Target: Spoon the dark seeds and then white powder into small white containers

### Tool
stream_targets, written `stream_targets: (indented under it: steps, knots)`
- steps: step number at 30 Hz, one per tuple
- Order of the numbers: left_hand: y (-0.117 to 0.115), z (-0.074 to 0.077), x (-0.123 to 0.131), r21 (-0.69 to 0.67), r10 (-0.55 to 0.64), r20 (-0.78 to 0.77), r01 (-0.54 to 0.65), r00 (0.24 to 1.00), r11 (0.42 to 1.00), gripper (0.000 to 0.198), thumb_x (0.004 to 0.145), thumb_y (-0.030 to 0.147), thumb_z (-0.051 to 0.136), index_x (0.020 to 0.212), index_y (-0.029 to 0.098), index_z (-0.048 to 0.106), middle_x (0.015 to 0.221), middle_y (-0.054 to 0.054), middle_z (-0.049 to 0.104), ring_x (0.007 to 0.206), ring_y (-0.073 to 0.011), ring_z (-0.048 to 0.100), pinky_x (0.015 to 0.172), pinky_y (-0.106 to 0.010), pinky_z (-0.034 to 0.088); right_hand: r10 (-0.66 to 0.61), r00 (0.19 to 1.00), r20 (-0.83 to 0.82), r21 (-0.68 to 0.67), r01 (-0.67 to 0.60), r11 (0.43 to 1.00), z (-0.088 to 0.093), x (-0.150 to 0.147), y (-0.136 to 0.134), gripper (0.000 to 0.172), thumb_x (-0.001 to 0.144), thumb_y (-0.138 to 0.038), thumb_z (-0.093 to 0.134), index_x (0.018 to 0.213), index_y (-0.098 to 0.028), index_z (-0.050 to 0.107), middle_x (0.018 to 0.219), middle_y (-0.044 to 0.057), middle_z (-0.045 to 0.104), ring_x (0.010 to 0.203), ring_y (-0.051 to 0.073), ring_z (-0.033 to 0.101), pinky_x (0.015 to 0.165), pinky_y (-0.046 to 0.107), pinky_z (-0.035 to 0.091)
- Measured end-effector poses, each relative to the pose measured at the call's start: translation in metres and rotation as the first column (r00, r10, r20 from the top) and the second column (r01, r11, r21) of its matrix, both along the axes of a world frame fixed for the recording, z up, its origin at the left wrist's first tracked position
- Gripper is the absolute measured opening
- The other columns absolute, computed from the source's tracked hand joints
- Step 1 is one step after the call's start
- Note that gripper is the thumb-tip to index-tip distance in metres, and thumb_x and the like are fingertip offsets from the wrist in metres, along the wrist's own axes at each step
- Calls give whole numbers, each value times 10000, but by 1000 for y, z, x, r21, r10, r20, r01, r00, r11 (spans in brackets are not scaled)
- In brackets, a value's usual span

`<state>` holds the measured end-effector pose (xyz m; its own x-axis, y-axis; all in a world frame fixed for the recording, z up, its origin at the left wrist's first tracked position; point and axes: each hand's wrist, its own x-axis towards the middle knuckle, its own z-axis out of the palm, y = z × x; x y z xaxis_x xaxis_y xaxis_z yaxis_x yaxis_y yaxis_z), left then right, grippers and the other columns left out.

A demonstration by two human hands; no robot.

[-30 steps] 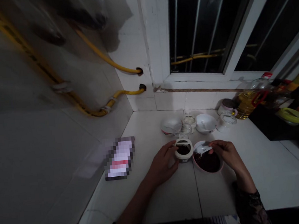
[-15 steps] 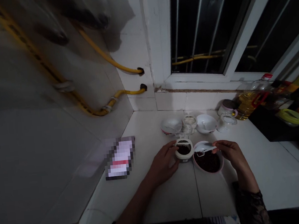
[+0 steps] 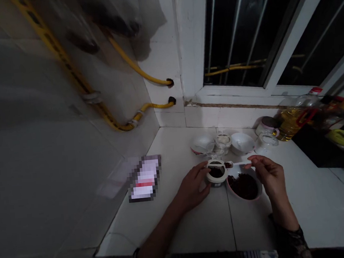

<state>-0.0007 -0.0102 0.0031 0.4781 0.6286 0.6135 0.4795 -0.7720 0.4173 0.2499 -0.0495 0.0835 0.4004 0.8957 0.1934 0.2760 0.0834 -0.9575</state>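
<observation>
My left hand point(image 3: 192, 186) wraps around a small white jar point(image 3: 216, 173) with dark contents, standing on the white counter point(image 3: 199, 223). My right hand point(image 3: 267, 172) pinches the handle of a white spoon point(image 3: 238, 163). The spoon's tip carries a dark load and hovers at the jar's right rim. Just right of the jar sits a pink-rimmed bowl point(image 3: 244, 187) full of the same dark stuff, under my right hand.
Behind the jar stand two white bowls point(image 3: 242, 142), a small glass jar point(image 3: 222, 142) and more jars point(image 3: 265, 138). An oil bottle point(image 3: 292, 117) and clutter fill the right. A blurred packet point(image 3: 145, 182) lies at the left. Yellow hoses point(image 3: 137, 116) run along the wall.
My right hand lifted the spoon out of the bowl and carried it left to the jar's rim. My left hand stayed on the jar. The camera shifted slightly.
</observation>
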Motion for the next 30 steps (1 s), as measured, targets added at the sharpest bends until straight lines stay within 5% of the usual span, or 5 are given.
stream_targets:
  steps: [4,7,15,22,30]
  knots:
    - [0,0,0,-14,-6,16,6,1000,1000,463,814,106,606,1257,205,513,1382,-162,556,1274,-274,585,1030,-455,540,120,909,398,130,-186,974,-6,-22,-3,307,906,-429,528,888,-209,742,790,75,779,665,200,697,628,298,546]
    - [1,-1,1,-12,-14,17,14,1000,1000,478,808,103,609,1263,207,507,1376,-162,559,1274,-275,585,1033,-456,536,205,784,586,155,-357,921,-9,-24,-5,293,929,-347,486,913,-226,752,911,89,793,792,219,744,740,322,575]
    - [0,0,0,-46,-4,13,4,1000,999,485,803,104,617,1264,219,520,1394,-153,554,1277,-273,587,1037,-453,536,-24,853,522,75,-18,997,-7,24,-5,337,910,-471,493,902,-215,711,716,53,757,615,209,691,647,300,542]
    - [0,1,-1,-25,-11,19,11,1000,1000,482,801,99,606,1259,214,511,1384,-159,560,1274,-269,590,1032,-440,541,159,739,655,-174,-57,983,-25,29,5,311,870,-362,435,904,-238,718,718,44,762,660,240,709,645,321,484]
    - [0,-1,-1,-35,-9,19,9,1000,999,491,798,100,617,1264,216,517,1389,-154,559,1276,-268,591,1035,-440,541,250,911,327,-232,-179,956,-20,19,5,322,814,-466,533,791,-204,719,624,45,737,589,215,647,611,310,478]
